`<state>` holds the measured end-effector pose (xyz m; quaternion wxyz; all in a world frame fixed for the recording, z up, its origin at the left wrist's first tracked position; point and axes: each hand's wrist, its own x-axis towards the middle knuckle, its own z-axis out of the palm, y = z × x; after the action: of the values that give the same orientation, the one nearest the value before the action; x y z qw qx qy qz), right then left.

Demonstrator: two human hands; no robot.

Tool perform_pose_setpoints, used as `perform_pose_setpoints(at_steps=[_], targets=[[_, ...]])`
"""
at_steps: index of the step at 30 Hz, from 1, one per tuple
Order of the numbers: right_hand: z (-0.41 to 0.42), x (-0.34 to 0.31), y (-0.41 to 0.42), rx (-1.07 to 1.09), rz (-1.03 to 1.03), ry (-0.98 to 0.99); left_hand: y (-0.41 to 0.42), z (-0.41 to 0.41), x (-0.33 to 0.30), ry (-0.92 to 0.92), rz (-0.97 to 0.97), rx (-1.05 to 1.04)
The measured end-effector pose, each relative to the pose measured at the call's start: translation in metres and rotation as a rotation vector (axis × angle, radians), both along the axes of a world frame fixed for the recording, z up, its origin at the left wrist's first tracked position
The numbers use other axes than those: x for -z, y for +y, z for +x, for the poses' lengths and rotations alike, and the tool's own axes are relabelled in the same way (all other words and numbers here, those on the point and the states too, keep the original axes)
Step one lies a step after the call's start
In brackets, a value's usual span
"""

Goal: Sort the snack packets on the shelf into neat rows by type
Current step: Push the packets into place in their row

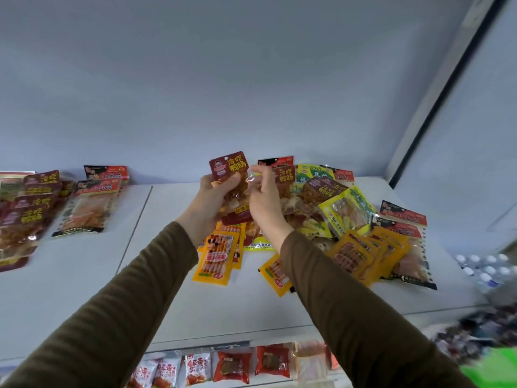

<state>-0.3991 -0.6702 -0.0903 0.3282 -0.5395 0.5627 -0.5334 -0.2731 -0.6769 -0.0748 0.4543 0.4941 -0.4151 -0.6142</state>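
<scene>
My left hand [209,201] grips a dark red snack packet [230,170] upright above the white shelf [165,289]. My right hand [264,200] is raised beside it, and its fingertips pinch the clear edge of a second dark red packet [285,177]. Behind and to the right of both hands lies a mixed heap of packets [349,219]: dark red, yellow-green, orange and red-and-black ones. Two orange packets [216,256] lie flat under my wrists. At the left edge, dark red packets [25,214] and red-and-black packets [89,203] lie in rows.
A seam [134,228] splits the shelf into two boards. The shelf below holds a row of white and red packets [232,365]. A white side wall [461,163] closes the shelf on the right; bottle caps [486,267] show past it.
</scene>
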Motion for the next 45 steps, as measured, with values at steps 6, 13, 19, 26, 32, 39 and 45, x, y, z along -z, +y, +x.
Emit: perform_pose_setpoints(at_steps=[6,13,19,26,32,39,45], targets=[[-0.036,0.004,-0.01,0.088,0.035,0.409,-0.005,0.006,0.013,-0.047,0.029,-0.142],[-0.085,0.005,-0.043,0.185,0.304,0.905,-0.006,0.015,0.017,-0.06,0.086,-0.101],[-0.08,-0.009,-0.039,0.168,0.042,0.51,-0.007,0.008,0.015,-0.007,0.123,-0.035],[-0.043,-0.029,-0.001,-0.247,0.223,0.221,-0.003,-0.011,-0.003,0.173,0.14,0.156],[-0.06,-0.028,0.011,-0.241,0.168,0.214,-0.007,-0.016,0.009,0.155,0.132,-0.033],[-0.159,-0.038,-0.016,0.088,0.237,0.537,-0.01,0.018,0.007,0.159,0.131,-0.114],[-0.196,-0.028,-0.04,-0.065,0.706,0.743,-0.003,0.008,0.011,0.152,0.135,-0.08]])
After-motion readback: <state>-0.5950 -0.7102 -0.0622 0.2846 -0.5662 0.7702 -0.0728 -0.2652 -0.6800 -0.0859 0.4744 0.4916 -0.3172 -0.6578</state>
